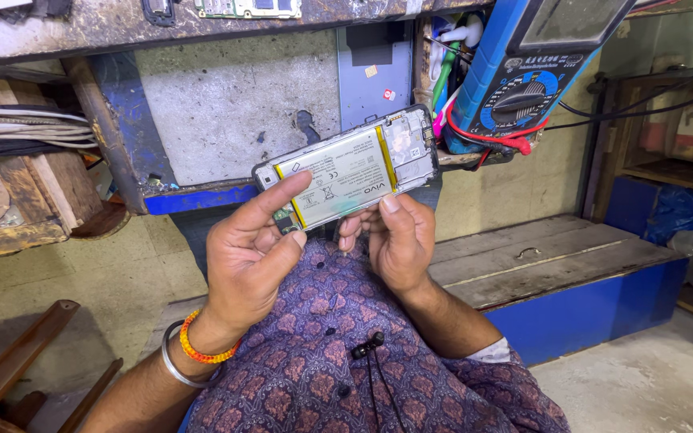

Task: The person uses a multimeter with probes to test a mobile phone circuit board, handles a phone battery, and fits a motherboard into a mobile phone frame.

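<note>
- Above a purple patterned shirt (338,345), an opened smartphone (346,170), flat and rectangular with its pale battery (338,175) exposed, is held by both hands.
- The left hand (250,256) is closed on its lower-left end.
- The right hand (399,240) is closed on its lower edge.
- A blue multimeter (523,72) with a round dial is seen just beyond it.

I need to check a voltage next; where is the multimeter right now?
In the head view, the blue multimeter leans at the upper right, on the workbench edge, just right of the opened phone held in both hands.
</note>
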